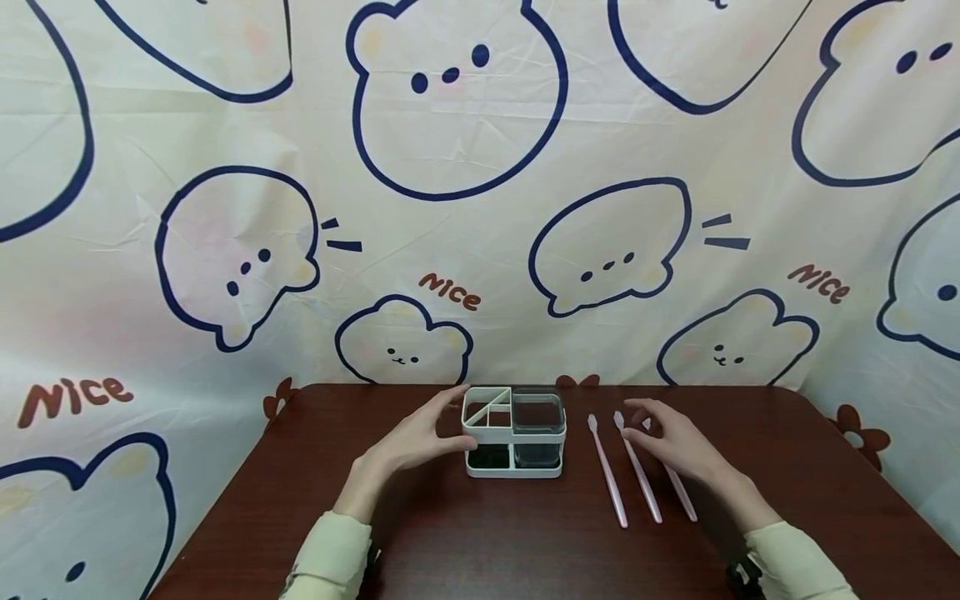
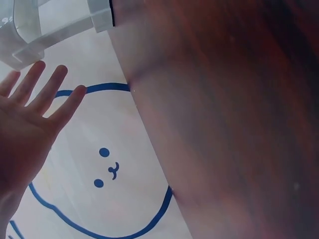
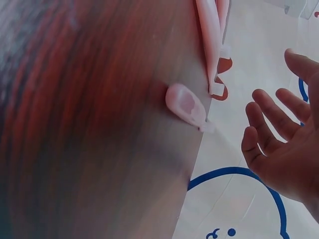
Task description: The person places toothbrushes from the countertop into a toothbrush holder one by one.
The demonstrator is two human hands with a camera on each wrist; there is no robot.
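A white two-tier holder (image 1: 491,435) with divided openings and a clear cup (image 1: 538,412) on its right side stands near the back of the table. My left hand (image 1: 416,433) touches the holder's left side, thumb at the front and index finger at the upper back. The left wrist view shows its fingers (image 2: 47,92) straight and spread beside the holder (image 2: 65,32). Three pink toothbrushes lie to the right: a left one (image 1: 609,475), a middle one (image 1: 640,475) and a right one (image 1: 679,493). Over the right two hovers my right hand (image 1: 682,442), fingers loosely bent, holding nothing.
The dark brown wooden table (image 1: 495,542) ends at a back edge just behind the holder. A pale cloth (image 1: 495,250) printed with blue bear outlines hangs behind the table and along its sides.
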